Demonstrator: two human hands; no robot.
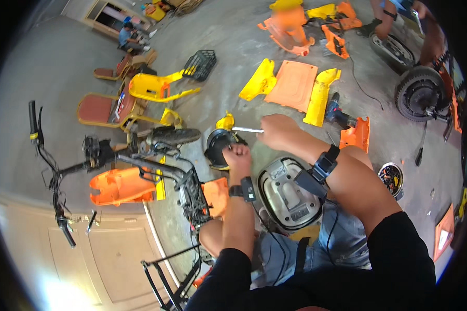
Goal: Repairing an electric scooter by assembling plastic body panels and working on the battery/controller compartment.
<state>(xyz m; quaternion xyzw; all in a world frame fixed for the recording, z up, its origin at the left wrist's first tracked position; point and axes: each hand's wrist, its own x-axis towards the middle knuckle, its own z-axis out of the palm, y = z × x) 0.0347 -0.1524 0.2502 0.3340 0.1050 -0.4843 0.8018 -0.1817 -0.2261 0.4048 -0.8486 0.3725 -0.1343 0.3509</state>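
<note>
My right hand (277,128) is closed around one end of a slim silver wrench (248,129), whose free end points left. That end reaches close to a yellow piece (225,122) at the top of a black round part (216,146). My left hand (237,157) is closed at the right edge of the black part; its fingertips are hidden. Between my knees lies an upturned seat (286,189), with its pale ribbed underside and black rim showing.
A stripped bike frame (179,179) stands at left, near an orange shell (122,186). Ahead lie yellow and orange panels (293,85) and a cordless drill (339,113). At right are a bowl of small parts (390,179) and a wheel (422,93); another person's hands (384,28) work beyond.
</note>
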